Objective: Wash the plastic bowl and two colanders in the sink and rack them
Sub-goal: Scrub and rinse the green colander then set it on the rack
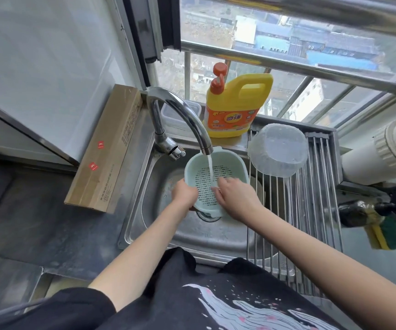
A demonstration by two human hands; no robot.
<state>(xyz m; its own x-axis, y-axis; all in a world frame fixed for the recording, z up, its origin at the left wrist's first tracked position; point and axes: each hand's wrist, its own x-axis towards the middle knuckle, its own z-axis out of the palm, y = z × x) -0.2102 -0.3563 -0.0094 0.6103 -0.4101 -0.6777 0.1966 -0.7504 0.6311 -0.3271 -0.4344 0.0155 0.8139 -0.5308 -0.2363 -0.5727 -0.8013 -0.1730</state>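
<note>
A pale green perforated plastic colander (212,181) was held tilted over the stainless steel sink (142,210), its slotted inside facing up under a stream of water (210,167) from the curved chrome tap (187,115). The left hand (184,194) gripped its near left rim, fingers curled around the edge. The right hand (233,198) lay inside the colander on the right, fingers spread fairly straight and pressed against the perforated wall beside the stream.

Beyond and to the right of the right hand, a clear plastic bowl (279,150) sat upside down on the steel roll-up drying rack (311,198) spanning the sink's right side. Behind the hands, on the ledge, stood a yellow detergent jug with an orange pump (236,108). Left of the left hand, a long brown cardboard box (107,148) lay on the counter. Far right of the grip hung a green and yellow sponge (387,234).
</note>
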